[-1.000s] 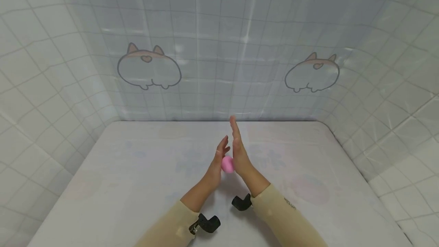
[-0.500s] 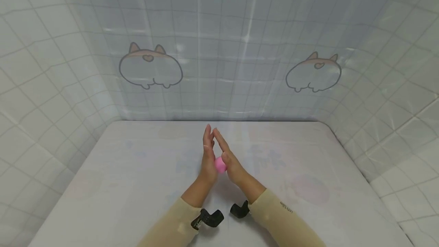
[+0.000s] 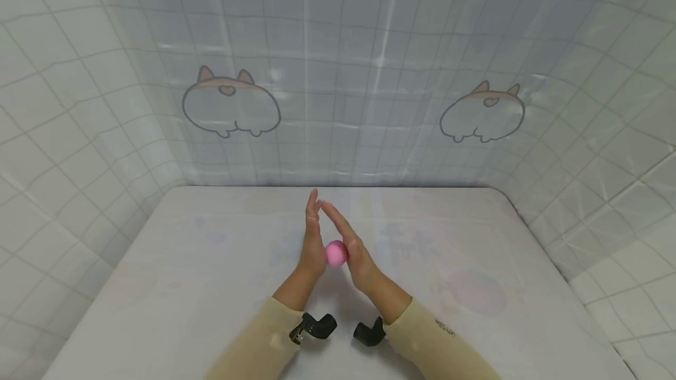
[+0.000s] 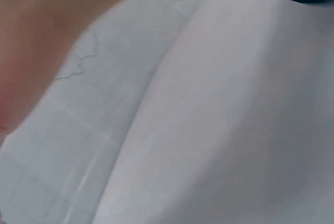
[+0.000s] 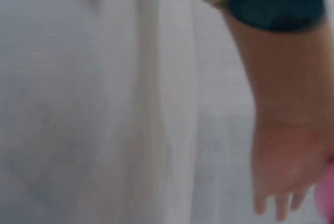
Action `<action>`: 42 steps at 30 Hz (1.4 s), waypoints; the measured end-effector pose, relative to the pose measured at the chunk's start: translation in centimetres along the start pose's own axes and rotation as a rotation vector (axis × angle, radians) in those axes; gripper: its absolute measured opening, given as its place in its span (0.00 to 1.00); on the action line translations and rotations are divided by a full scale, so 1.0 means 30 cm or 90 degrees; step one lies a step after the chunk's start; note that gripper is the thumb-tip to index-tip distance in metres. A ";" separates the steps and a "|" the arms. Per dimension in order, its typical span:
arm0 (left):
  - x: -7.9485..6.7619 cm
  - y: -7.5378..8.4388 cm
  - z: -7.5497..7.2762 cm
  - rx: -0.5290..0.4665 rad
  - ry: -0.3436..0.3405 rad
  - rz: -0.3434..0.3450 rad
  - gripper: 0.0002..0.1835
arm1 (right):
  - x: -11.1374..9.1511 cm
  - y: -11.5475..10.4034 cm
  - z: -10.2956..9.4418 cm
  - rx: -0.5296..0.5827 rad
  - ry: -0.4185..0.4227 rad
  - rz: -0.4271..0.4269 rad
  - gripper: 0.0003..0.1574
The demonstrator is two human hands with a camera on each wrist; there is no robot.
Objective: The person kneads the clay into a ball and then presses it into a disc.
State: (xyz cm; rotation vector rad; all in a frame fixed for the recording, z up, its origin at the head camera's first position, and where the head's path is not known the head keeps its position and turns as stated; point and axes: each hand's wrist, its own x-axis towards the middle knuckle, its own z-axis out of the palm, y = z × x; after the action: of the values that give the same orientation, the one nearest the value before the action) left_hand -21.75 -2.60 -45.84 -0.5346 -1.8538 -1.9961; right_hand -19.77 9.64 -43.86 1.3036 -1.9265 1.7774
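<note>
A smooth pink ball (image 3: pixel 335 253) is held between two facing palms, a little above the table. The left hand (image 3: pixel 313 245) presses on its left side with fingers straight and pointing away. From the other side, the right hand (image 3: pixel 359 258) presses it, its straight fingers slanting left so that the tips come near the left fingers. In the right wrist view the right hand (image 5: pixel 289 156) appears blurred, and part of the pink ball (image 5: pixel 326 198) shows at the edge. The left wrist view catches only a blurred piece of the left hand or forearm (image 4: pixel 42 41); no ball is visible there.
Under the hands lies a pale table (image 3: pixel 211 286) with faint coloured prints. Tiled-pattern sheeting (image 3: pixel 338 75) stands behind it and at both sides, with two cartoon animal drawings. Black camera mounts (image 3: pixel 320 326) sit on both beige sleeves (image 3: pixel 438 339).
The right hand has slid back toward the person and left, while the left hand has shifted forward and left. The pink ball has moved slightly left, staying between the palms.
</note>
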 end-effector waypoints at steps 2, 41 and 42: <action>-0.015 -0.004 0.007 0.035 -0.053 -0.002 0.44 | 0.009 -0.001 -0.006 -0.005 0.040 0.013 0.56; -0.009 -0.001 0.010 0.132 -0.103 -0.060 0.48 | 0.007 0.023 -0.014 0.089 0.090 0.063 0.52; -0.014 -0.004 0.011 0.130 -0.114 -0.068 0.47 | 0.010 0.022 -0.020 0.080 0.094 0.060 0.51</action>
State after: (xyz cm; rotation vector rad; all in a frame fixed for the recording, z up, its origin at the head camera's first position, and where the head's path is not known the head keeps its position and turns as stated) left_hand -21.43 -2.26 -46.15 -0.5812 -2.2070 -1.8455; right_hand -20.65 9.96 -43.97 1.1004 -1.8504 2.0087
